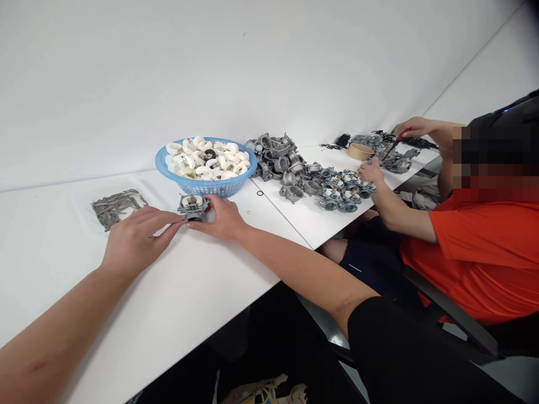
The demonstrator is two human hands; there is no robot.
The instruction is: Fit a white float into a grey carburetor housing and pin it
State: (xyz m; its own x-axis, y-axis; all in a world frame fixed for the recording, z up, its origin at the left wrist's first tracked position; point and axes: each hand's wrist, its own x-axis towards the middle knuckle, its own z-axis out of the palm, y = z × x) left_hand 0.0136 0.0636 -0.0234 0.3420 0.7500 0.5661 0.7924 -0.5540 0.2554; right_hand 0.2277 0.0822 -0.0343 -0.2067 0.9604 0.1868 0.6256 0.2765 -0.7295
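Observation:
A grey metal carburetor body (192,209) with a white float inside its upper side sits low over the white table. My right hand (224,217) is closed around its right side, thumb toward the front. From the left, my left hand (141,235) reaches in with thumb and forefinger pinched together at the carburetor's left edge. Whatever lies between those fingertips is too small to make out. Just behind stands a blue plastic basket (197,184) heaped with white floats (210,160). Left of it lies a clear tray (86,216) with many thin metal pins (113,207).
Right of the basket is a pile of grey metal bowls (280,160), beside several carburetor bodies with floats (343,191). A black ring (260,193) lies near the table seam. A co-worker in an orange shirt (484,247) works at the right with a red-handled tool, near a tape roll (360,151).

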